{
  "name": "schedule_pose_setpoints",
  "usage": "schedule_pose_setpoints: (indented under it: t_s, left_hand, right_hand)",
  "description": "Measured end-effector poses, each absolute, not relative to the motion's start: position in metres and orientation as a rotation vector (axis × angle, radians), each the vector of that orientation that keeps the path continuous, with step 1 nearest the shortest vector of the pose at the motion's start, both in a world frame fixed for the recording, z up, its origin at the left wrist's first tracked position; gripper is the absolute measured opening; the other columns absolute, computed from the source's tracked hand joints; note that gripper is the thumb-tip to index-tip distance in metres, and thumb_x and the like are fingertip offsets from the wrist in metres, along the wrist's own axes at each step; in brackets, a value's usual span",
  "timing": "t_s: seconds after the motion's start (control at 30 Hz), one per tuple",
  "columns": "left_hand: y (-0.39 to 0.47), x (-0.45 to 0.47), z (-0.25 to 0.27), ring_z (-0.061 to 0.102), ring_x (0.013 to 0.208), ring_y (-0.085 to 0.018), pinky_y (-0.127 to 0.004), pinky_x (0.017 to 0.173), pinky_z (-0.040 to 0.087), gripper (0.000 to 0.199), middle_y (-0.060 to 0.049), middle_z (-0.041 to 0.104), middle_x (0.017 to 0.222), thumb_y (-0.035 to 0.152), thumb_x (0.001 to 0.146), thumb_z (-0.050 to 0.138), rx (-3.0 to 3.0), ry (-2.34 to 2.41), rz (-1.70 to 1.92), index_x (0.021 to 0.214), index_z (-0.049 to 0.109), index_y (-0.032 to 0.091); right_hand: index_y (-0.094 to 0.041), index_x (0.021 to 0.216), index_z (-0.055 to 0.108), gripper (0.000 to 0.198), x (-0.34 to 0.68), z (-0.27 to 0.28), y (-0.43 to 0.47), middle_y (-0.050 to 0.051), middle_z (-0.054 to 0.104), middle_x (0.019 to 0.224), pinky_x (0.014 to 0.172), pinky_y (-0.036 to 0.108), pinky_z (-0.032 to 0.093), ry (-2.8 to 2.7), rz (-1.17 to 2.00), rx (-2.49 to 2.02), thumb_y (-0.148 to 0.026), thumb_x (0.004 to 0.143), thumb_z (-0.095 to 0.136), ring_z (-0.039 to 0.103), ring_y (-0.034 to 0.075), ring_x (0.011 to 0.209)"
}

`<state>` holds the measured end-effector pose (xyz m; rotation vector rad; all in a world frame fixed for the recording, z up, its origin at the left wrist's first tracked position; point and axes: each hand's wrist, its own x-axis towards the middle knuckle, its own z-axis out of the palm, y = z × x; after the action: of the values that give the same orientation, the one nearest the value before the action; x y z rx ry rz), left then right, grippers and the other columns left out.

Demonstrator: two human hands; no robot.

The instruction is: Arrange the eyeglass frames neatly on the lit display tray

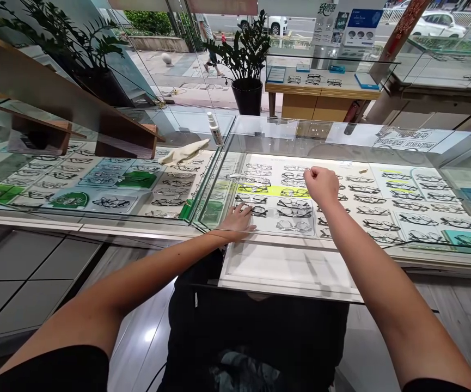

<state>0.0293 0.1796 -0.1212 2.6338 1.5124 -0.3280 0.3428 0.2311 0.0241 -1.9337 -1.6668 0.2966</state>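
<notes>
We see the left hand lying flat, fingers spread, on a dark-framed pair of glasses at the near edge of the display tray. The right hand hovers over the rows, fist closed; whether it grips anything we cannot tell. A spray bottle and cloth rest on the glass bench to the left

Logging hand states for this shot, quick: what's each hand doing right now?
Left hand: open, flat, fingers resting on a pair of glasses in the display tray.
Right hand: closed in a fist above the tray; whether it holds anything cannot be told.
</notes>
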Motion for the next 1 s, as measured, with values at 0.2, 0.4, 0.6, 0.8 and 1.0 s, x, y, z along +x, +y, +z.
schedule_pose_setpoints:
  t_s: [0.2, 0.4, 0.6, 0.8, 1.0]
  left_hand:
    - [0.18, 0.028, -0.116, 0.025, 0.165, -0.043, -0.061, 0.129, 0.028, 0.063, -0.014, 0.036, 0.178, 0.055, 0.111, 0.049, 2.606, 1.514, -0.354, 0.154, 0.065, 0.011]
    - [0.148, 0.034, -0.079, 0.013, 0.171, -0.042, -0.058, 0.133, 0.025, 0.062, -0.016, 0.015, 0.184, 0.049, 0.11, 0.056, 2.567, 1.466, -0.431, 0.159, 0.061, 0.011]
    - [0.098, 0.025, 0.028, 0.05, 0.154, -0.033, -0.049, 0.129, 0.036, 0.05, -0.012, 0.059, 0.163, 0.042, 0.114, 0.046, 2.138, 0.918, -0.504, 0.153, 0.067, 0.02]
    - [0.107, 0.02, 0.125, 0.072, 0.114, -0.024, -0.033, 0.098, 0.054, 0.045, -0.008, 0.076, 0.127, 0.049, 0.114, 0.047, 2.163, 0.874, -0.156, 0.129, 0.079, 0.021]
    - [0.161, 0.023, 0.096, 0.04, 0.151, -0.044, -0.062, 0.119, 0.036, 0.049, -0.015, 0.046, 0.171, 0.045, 0.111, 0.052, 2.891, 1.426, -0.002, 0.144, 0.071, 0.014]
  right_hand:
    - [-0.021, 0.064, 0.042, 0.038, 0.344, 0.023, 0.23, 0.001, 0.047, 0.06, 0.06, 0.033, 0.022, -1.66, 0.309, -1.928, -0.032, 0.098, 0.055, 0.034, 0.016, 0.06]
    - [-0.02, 0.064, 0.042, 0.039, 0.344, 0.023, 0.23, 0.001, 0.048, 0.06, 0.06, 0.032, 0.022, -1.67, 0.301, -1.925, -0.032, 0.099, 0.055, 0.035, 0.016, 0.06]
    - [-0.021, 0.063, 0.043, 0.039, 0.344, 0.023, 0.23, 0.002, 0.049, 0.06, 0.06, 0.033, 0.022, -1.673, 0.298, -1.922, -0.033, 0.098, 0.055, 0.036, 0.016, 0.06]
    - [-0.021, 0.064, 0.043, 0.038, 0.344, 0.022, 0.229, 0.002, 0.05, 0.06, 0.061, 0.034, 0.023, -1.667, 0.289, -1.946, -0.034, 0.097, 0.056, 0.036, 0.016, 0.06]
    - [-0.02, 0.065, 0.043, 0.039, 0.345, 0.021, 0.229, 0.001, 0.051, 0.061, 0.061, 0.033, 0.023, -1.665, 0.29, -1.959, -0.035, 0.099, 0.056, 0.037, 0.016, 0.061]
